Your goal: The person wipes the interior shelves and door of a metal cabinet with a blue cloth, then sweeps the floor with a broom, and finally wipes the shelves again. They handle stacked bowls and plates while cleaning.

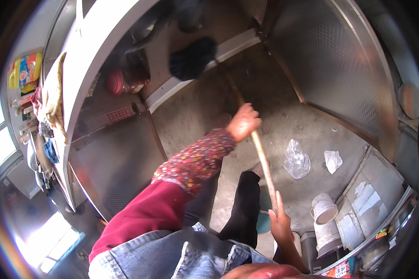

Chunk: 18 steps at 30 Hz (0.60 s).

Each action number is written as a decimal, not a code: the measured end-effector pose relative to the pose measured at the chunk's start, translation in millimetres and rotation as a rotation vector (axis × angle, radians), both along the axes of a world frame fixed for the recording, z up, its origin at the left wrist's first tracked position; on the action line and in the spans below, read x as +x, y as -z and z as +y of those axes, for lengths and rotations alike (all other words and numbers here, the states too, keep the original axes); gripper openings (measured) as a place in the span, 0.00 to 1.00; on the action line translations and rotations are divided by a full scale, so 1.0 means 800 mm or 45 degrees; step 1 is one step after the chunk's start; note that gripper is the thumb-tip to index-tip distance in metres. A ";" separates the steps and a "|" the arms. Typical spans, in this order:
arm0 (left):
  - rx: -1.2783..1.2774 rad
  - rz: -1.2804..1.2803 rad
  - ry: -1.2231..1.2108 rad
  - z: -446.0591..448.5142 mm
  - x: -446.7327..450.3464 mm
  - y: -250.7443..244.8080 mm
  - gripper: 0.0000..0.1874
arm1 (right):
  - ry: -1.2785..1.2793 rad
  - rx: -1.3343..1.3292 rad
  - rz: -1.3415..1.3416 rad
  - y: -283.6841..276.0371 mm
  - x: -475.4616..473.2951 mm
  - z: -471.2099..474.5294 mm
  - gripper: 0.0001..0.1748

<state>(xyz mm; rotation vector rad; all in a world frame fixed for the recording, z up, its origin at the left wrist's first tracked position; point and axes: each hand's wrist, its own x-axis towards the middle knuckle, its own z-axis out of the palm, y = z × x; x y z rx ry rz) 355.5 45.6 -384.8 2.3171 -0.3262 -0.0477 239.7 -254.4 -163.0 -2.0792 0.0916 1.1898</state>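
Observation:
A long wooden stick [262,153] slants from the lower right up into the dark under an open cabinet. Around its middle my left hand [244,122] is closed, its arm in a patterned sleeve cover over a red sleeve. My right hand [280,219] grips the stick's near end. The stick's far end is in shadow near a dark, rounded item [192,58], and I cannot tell whether they are joined. On the concrete floor to the right of the stick lie a clear plastic bag [296,159] and a white scrap [333,161].
Cabinet doors stand open at the left [122,167] and right [331,69]. A white ledge [167,91] crosses the cabinet's bottom, with a pink container [116,81] inside. White buckets [324,211] stand at lower right beside a tiled block [361,198]. Cloths [54,101] hang over the counter's edge.

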 end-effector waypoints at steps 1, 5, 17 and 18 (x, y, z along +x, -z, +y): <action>-0.049 -0.012 0.083 -0.016 0.026 0.003 0.13 | 0.060 0.002 -0.082 0.001 -0.002 -0.001 0.37; 0.162 -0.023 0.354 -0.038 0.118 -0.007 0.07 | 0.374 -0.075 0.061 0.010 0.009 0.035 0.38; 0.712 -0.177 -0.362 0.245 0.262 0.131 0.16 | 0.223 0.212 -0.128 0.232 0.231 0.322 0.39; 0.760 -0.179 -0.344 0.240 0.268 0.122 0.17 | 0.181 0.169 -0.078 0.224 0.263 0.332 0.39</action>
